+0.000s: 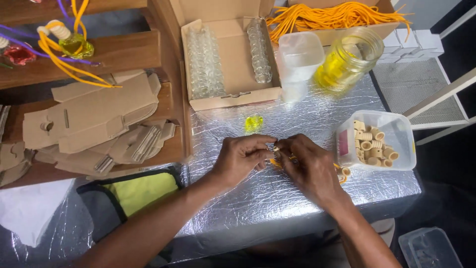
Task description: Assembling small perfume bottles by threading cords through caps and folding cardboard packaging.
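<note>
Two bare forearms reach up from the bottom edge to the middle of a foil-covered counter [297,198]. Left hand [241,158] and right hand [310,166] meet fingertip to fingertip, both pinching a tiny bottle [274,148] with an orange cord [275,163] trailing beneath it. What exactly the fingertips do to it is too small to tell. Just beyond the hands lies a small yellow-filled bottle [254,122] on the foil. To the right, close by, stands a clear tub of wooden caps [375,141]. Farther back sit an open cardboard box of empty glass bottles [229,59], a plastic cup [298,62], a jar of yellow liquid [347,60] and a bundle of orange cords [337,15]. Flat cardboard cutouts [94,119] lie at left. Such fine work probably goes best with the bottle held upright and steady while the other hand feeds the cord.
</note>
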